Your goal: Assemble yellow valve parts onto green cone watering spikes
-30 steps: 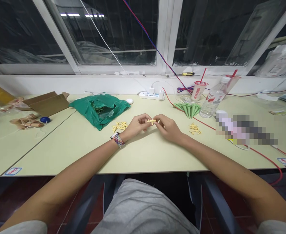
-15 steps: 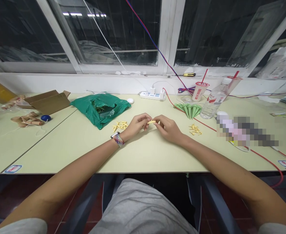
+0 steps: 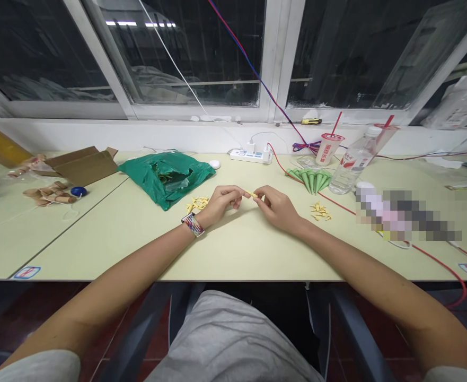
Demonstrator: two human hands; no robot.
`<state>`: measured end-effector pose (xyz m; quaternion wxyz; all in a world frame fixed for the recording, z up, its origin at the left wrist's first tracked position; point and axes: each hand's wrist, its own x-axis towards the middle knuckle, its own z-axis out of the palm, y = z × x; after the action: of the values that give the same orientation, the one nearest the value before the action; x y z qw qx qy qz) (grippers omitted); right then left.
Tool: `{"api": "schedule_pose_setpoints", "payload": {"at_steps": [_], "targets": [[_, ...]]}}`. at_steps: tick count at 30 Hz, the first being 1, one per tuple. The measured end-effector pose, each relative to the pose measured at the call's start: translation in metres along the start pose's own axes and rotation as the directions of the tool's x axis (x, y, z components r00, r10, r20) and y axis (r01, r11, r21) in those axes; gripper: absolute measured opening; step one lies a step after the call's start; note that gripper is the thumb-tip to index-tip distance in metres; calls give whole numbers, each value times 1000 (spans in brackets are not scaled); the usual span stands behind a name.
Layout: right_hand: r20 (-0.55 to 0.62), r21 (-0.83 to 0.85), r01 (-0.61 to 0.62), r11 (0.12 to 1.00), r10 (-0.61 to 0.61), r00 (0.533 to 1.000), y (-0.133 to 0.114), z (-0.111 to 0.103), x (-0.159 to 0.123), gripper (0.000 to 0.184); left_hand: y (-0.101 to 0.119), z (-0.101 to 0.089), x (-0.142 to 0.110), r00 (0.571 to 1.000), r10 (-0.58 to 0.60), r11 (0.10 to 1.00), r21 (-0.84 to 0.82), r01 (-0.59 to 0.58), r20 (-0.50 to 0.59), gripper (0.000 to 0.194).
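Note:
A small folded yellow paper piece point(image 3: 251, 194) is pinched between the fingertips of my left hand point(image 3: 222, 204) and my right hand point(image 3: 276, 208), above the pale green table point(image 3: 233, 254). Both hands hover close together at the table's middle. A loose heap of similar yellow pieces point(image 3: 196, 203) lies just beyond my left hand, and another heap point(image 3: 319, 211) lies beyond my right hand. Several green paper cones point(image 3: 309, 180) stand further back on the right, points toward me. A multicoloured woven watch strap point(image 3: 193, 225) circles my left wrist.
A crumpled green plastic bag point(image 3: 165, 179) and an open cardboard box point(image 3: 84, 166) lie at back left, with a blue ball point(image 3: 78, 191). A power strip point(image 3: 249, 155), a drink cup point(image 3: 328, 148), a water bottle point(image 3: 351, 162) and a red wire point(image 3: 336, 202) occupy the back right. A blurred patch hides an item at right.
My hands have drawn slightly apart, and the yellow piece now shows as a thin tilted strip between my fingertips. The whole view has shifted a little as my head moved.

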<state>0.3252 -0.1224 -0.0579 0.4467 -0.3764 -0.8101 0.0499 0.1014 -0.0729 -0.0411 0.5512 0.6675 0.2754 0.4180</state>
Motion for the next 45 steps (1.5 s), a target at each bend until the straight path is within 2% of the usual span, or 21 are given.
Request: {"api": "schedule_pose_setpoints", "payload": {"at_steps": [6,16,23,33,38,45], "targets": [[25,-6,7,1000,-6,1000,-2,0,0,18,3,0,3,998,66,990,124,-63,-15,31],[18,-11,9,1000,-8,1000,-2,0,-1,14,7,6,1,1000,25,956,294,-20,-13,49],[16,-14,2,1000,-1,1000,-2,0,0,16,5,4,-1,997,56,970,233,-69,59,35],[34,-15,4,1000,-3,999,-3,-2,0,14,8,8,0,999,50,945,324,-45,-6,52],[34,-17,10,1000,-10,999,-3,-1,0,15,5,7,-1,999,35,970,239,-41,29,41],[43,-22,9,1000,-8,999,-4,-3,0,13,4,5,-1,997,54,970,233,-64,50,39]]}}
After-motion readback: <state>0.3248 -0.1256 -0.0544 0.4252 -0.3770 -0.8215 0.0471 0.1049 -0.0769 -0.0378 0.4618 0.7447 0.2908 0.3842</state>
